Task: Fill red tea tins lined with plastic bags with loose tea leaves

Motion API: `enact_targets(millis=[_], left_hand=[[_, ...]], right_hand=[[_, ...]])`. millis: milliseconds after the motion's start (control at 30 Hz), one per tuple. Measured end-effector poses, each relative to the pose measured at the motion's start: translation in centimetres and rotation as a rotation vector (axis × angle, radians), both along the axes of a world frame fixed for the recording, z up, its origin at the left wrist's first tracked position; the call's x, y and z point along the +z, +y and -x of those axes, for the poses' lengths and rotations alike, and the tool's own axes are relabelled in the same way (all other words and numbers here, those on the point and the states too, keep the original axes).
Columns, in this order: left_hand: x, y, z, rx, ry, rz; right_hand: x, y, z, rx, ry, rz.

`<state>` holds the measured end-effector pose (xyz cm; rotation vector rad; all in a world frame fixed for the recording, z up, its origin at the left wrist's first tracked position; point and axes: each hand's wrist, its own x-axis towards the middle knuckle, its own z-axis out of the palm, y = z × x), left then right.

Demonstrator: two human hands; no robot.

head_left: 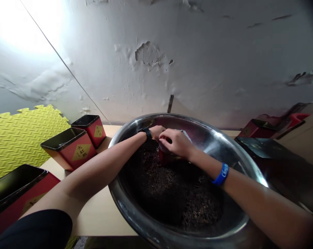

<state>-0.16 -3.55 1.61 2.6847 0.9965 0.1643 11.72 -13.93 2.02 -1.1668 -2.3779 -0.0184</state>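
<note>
From my end of the feed, I have the dark red object [164,157] inside the metal basin [120,204], between its centre and its far rim; the hands and deep shadow cover so much of it that I can't say whether it is a packet or a box. My right hand [178,142] is curled around its top, thumb and forefinger bent towards each other with a small gap between. My left hand [156,131] reaches in beside it, but its fingers are lost behind the right, so I can't tell how far open they are or whether they hold anything. A pale, silvery edge [186,135] pokes out behind the right hand, too little of it to identify. Dark loose flakes [158,183] cover the basin's floor, melting into black towards the near rim, which the frame's bottom cuts off. On the surface [104,214], three red tins line the left side: the far tin [96,131] by the far edge, the middle tin [80,152] just nearer, and the near tin [21,205] cropped by the frame and partly behind my left arm. Beyond the basin's right rim, a dark box [260,147] and a red container [253,128] blur into shadow.
</note>
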Motion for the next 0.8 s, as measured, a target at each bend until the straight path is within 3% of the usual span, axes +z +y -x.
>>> enact_targets(millis=[133, 233, 333, 400, 500, 667, 800], left_hand=[[-0.1, -0.4, 0.0, 0.137, -0.068, 0.132], [-0.3, -0.4, -0.1, 0.160, -0.101, 0.200], [-0.5, -0.3, -0.1, 0.160, -0.110, 0.197], [-0.5, -0.1, -0.1, 0.165, -0.102, 0.198], [-0.7, 0.1, -0.1, 0.156, -0.097, 0.193], [-0.9, 0.5, -0.2, 0.141, -0.102, 0.190], [-0.8, 0.2, -0.1, 0.147, -0.103, 0.194]], right_hand=[[-3.7, -1.2, 2.6, 0.247, -0.161, 0.298], [-7.1, -1.3, 3.0, 0.160, -0.296, 0.542], [-8.7, -1.6, 2.9, 0.195, -0.411, 0.864], [-8.5, -2.0, 3.1, 0.351, -0.440, 0.961], [-7.4, -2.6, 3.7, 0.510, -0.478, 0.925], [-5.5, -2.5, 3.8, 0.541, -0.523, 0.966], [-3.1, -1.8, 2.7, 0.477, -0.322, 0.929]])
